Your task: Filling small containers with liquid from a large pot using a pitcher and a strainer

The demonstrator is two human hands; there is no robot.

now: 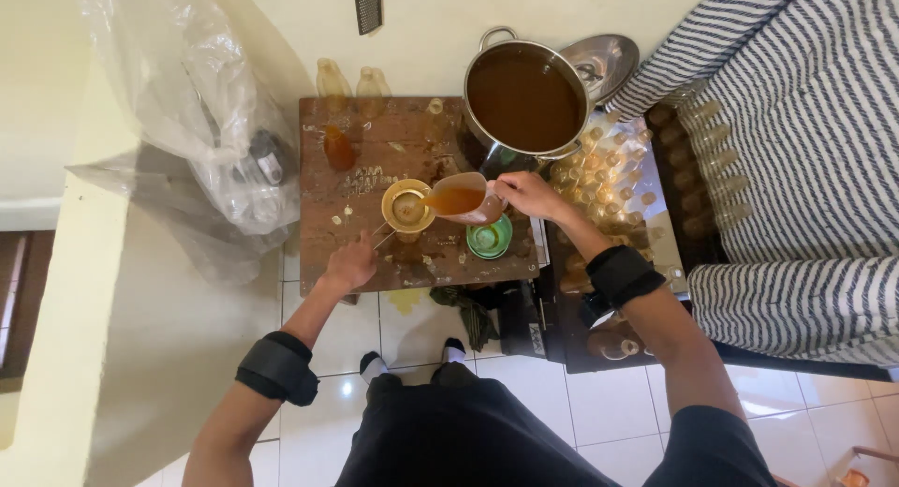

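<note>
Seen from above, largest first: my wooden desk [412, 169], stained and wet; at its far right corner a steel pot [524, 95] nearly full of brown liquid. My right hand [526, 195] is clenched on the handle of a plastic jug [462, 199], tilted so its spout hangs over a yellow funnel [406, 206] near the desk's middle. I judge the jug moderately heavy, sloshing and slick where wet, best held by the handle. My left hand [350, 262] rests on the near desk edge just beside the funnel; whether its grip closes on anything I cannot tell. A green lid [490, 237] lies under the jug.
</note>
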